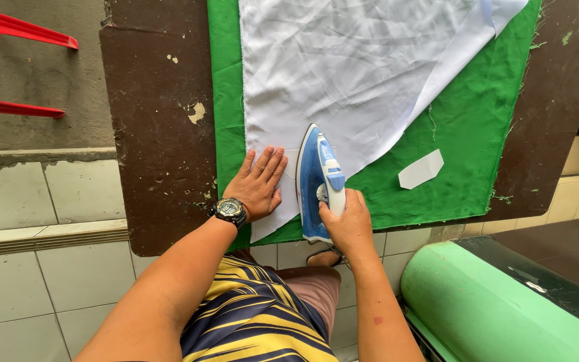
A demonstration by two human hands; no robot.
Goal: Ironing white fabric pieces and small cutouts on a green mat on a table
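A white cloth (363, 74) lies spread over a green cloth (467, 134) on a dark brown table (159, 134). My left hand (257, 182) presses flat on the near corner of the white cloth, fingers apart, a black watch on its wrist. My right hand (350, 224) grips the handle of a blue and white iron (316, 181), which rests sole-down on the white cloth right beside my left hand's fingers.
A small white cut piece (421, 169) lies on the green cloth to the right. A light green roll (490, 308) lies low at the right. A red plastic chair (1, 53) stands at far left. Tiled floor shows below the table edge.
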